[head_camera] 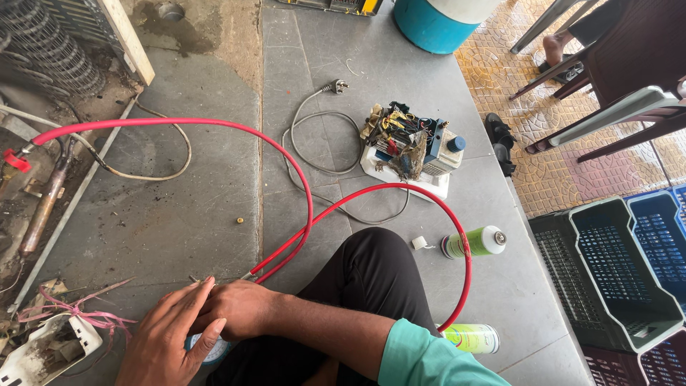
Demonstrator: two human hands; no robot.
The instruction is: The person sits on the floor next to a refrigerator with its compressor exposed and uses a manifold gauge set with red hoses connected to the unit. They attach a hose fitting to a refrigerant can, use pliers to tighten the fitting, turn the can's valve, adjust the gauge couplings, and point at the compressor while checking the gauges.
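Note:
My right hand (241, 307) is closed around the spot where two red hoses (304, 186) end, just left of my black-trousered knee. My left hand (168, 336) lies beside it, fingertips pinching a small metal fitting (195, 279) that sticks out there. Under both hands a round blue-rimmed gauge dial (213, 350) shows partly. One red hose arcs left to a red valve (16, 159) by old pipework. The other loops right around my knee, past a green spray can (473, 337).
A white vacuum pump (409, 151) with tangled wires stands ahead, its grey cord and plug (336, 87) beside it. A second green can (475, 241) and white cap (420, 243) lie near. Plastic crates (607, 275), chairs and another person's foot (554, 46) are at right; a condenser coil (43, 50) at left.

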